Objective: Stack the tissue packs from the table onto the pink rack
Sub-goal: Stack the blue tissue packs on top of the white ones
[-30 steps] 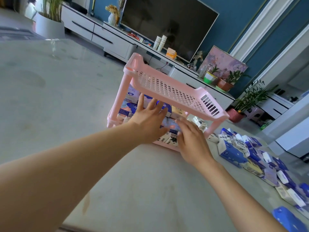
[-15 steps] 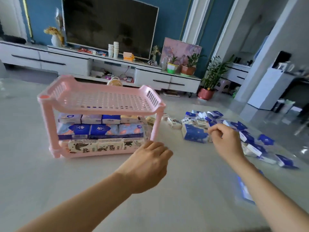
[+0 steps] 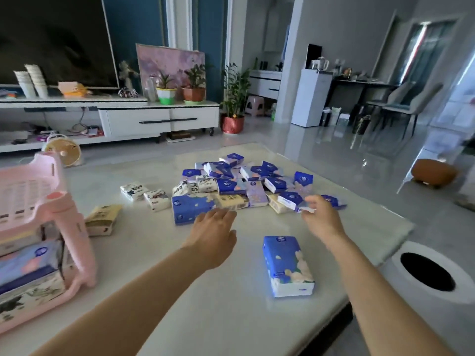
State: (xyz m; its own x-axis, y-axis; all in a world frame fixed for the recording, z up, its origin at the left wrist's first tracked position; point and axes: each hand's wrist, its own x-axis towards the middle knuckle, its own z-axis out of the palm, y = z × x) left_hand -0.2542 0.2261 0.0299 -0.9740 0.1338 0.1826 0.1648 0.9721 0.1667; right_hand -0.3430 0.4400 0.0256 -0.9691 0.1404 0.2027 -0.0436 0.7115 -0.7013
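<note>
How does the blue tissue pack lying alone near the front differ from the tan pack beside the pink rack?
The blue pack is deep blue with pale figures, while the tan pack is cream-brown. The blue pack looks bigger, though it is nearer the camera. The blue pack lies alone toward the near edge of the table, and the tan pack lies by the pink rack. Both lie flat.

Your hands are off the pink rack [image 3: 77, 227] | left hand [image 3: 213, 235] now at tissue pile [image 3: 244, 181], near edge | right hand [image 3: 321, 219] at near-right edge
</note>
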